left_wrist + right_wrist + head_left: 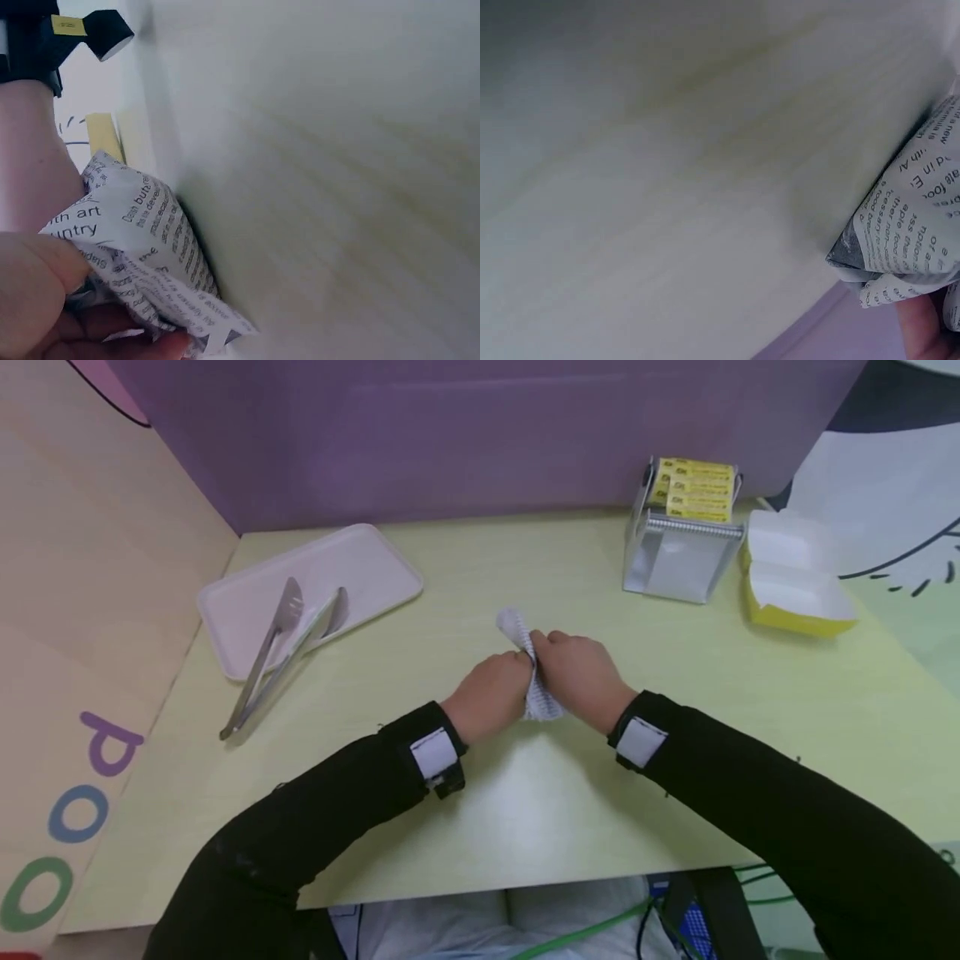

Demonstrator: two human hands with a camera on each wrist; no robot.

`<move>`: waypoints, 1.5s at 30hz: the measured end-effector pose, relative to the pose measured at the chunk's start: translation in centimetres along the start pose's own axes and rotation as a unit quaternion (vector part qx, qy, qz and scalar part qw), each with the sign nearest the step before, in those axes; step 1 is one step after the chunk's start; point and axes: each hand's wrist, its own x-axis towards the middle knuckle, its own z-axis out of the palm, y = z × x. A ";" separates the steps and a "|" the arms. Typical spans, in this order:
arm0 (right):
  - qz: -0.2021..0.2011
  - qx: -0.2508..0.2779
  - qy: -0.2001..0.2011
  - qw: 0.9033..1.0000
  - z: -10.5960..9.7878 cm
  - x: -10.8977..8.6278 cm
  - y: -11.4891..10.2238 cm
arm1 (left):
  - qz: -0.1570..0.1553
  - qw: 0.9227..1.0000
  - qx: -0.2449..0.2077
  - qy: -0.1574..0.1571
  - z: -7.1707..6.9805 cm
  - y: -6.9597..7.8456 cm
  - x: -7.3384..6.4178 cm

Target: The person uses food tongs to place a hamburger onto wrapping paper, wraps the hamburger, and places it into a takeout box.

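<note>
Both hands meet at the middle of the table over a piece of white paper [543, 703] printed with black newspaper-style text. My left hand [491, 693] grips one side of it, and my right hand [581, 677] holds the other. Between the fists the sheet is bunched narrow, and it flares out above and below them. In the left wrist view the paper [150, 217] looks folded and puffed, with the left thumb and fingers pinching its lower edge. A pointed corner of the paper [907, 217] shows in the right wrist view, where most of the right hand is hidden.
Metal tongs [273, 652] lie partly across a pale tray [360, 556] at the left. A metal dispenser [686, 556] with yellow packets stands at the back right, beside an opened yellow-and-white box [802, 589]. A purple panel [480, 443] closes off the table's far side.
</note>
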 end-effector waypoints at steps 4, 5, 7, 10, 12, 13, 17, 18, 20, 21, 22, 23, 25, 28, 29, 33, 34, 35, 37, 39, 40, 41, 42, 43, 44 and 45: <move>-0.015 -0.014 0.005 1.000 0.2 0.1 -0.3 | 0.004 0.996 -0.074 -0.052 -0.9 -0.5 -0.4; -0.018 -0.015 0.007 1.000 0.2 0.1 -0.3 | -0.007 0.992 -0.105 -0.068 -1.1 -0.6 -0.4; -0.023 -0.013 0.011 1.000 0.2 0.1 -0.3 | -0.039 0.983 -0.158 -0.084 -1.5 -0.7 -0.4; -0.026 -0.005 0.005 1.000 0.2 0.1 -0.2 | -0.071 0.972 -0.207 -0.087 -1.6 -0.9 -0.2; -0.024 0.004 -0.009 1.000 0.2 0.2 0.0 | -0.073 0.972 -0.205 -0.087 -1.5 -1.1 -0.1; -0.022 0.005 -0.016 1.000 0.2 0.2 0.1 | -0.072 0.974 -0.193 -0.090 -1.4 -1.2 0.0; -0.001 0.015 -0.026 1.000 0.7 0.6 0.7 | -0.069 0.983 -0.139 -0.096 -1.2 -1.4 0.2; 0.010 0.025 -0.025 0.999 0.9 0.6 1.0 | -0.072 0.984 -0.132 -0.095 -1.1 -1.4 0.2; 0.030 0.049 -0.024 0.998 1.1 0.5 1.4 | -0.074 0.986 -0.120 -0.089 -0.8 -1.5 0.3; 0.037 0.063 -0.024 0.997 1.2 0.5 1.7 | -0.074 0.987 -0.117 -0.084 -0.6 -1.6 0.4; 0.048 0.080 -0.024 0.995 1.3 0.4 1.9 | -0.075 0.987 -0.116 -0.078 -0.4 -1.6 0.4; 0.056 0.090 -0.025 0.994 1.3 0.4 2.0 | -0.077 0.988 -0.115 -0.071 -0.2 -1.6 0.5; 0.060 0.095 -0.026 0.993 1.3 0.5 2.0 | -0.080 0.989 -0.112 -0.059 0.1 -1.7 0.4; 0.064 0.099 -0.026 0.993 1.2 0.8 1.8 | -0.083 0.990 -0.105 -0.041 0.3 -1.8 0.3; 0.066 0.097 -0.027 0.993 1.1 0.9 1.7 | -0.086 0.990 -0.107 -0.035 0.3 -1.8 0.3; 0.072 0.086 -0.031 0.993 1.0 1.4 1.4 | -0.101 0.986 -0.133 -0.006 0.0 -1.9 0.1; 0.075 0.083 -0.032 0.993 1.1 1.5 1.4 | -0.103 0.985 -0.139 -0.001 0.0 -1.9 0.1; 0.077 0.080 -0.032 0.993 1.2 1.6 1.4 | -0.104 0.984 -0.144 0.003 -0.1 -2.0 0.1; 0.077 0.077 -0.030 0.994 1.4 1.6 1.4 | -0.102 0.984 -0.147 0.002 -0.2 -2.0 0.2; 0.073 0.070 -0.031 0.994 1.6 1.6 1.3 | -0.105 0.984 -0.144 -0.006 -0.4 -2.1 0.3; 0.071 0.067 -0.031 0.995 1.7 1.6 1.3 | -0.108 0.984 -0.141 -0.011 -0.4 -2.1 0.4; 0.068 0.062 -0.032 0.995 1.7 1.5 1.2 | -0.113 0.984 -0.139 -0.017 -0.4 -2.2 0.5; 0.064 0.055 -0.032 0.996 1.7 1.4 1.2 | -0.118 0.984 -0.135 -0.020 -0.5 -2.2 0.6; 0.062 0.046 -0.035 0.996 1.6 1.4 1.1 | -0.120 0.984 -0.127 -0.022 -0.5 -2.3 0.7; 0.061 0.039 -0.038 0.997 1.5 1.3 1.0 | -0.120 0.985 -0.119 -0.025 -0.6 -2.3 0.8; 0.055 0.027 -0.034 0.998 2.0 1.2 1.3 | -0.117 0.986 -0.111 -0.028 -0.6 -2.4 0.9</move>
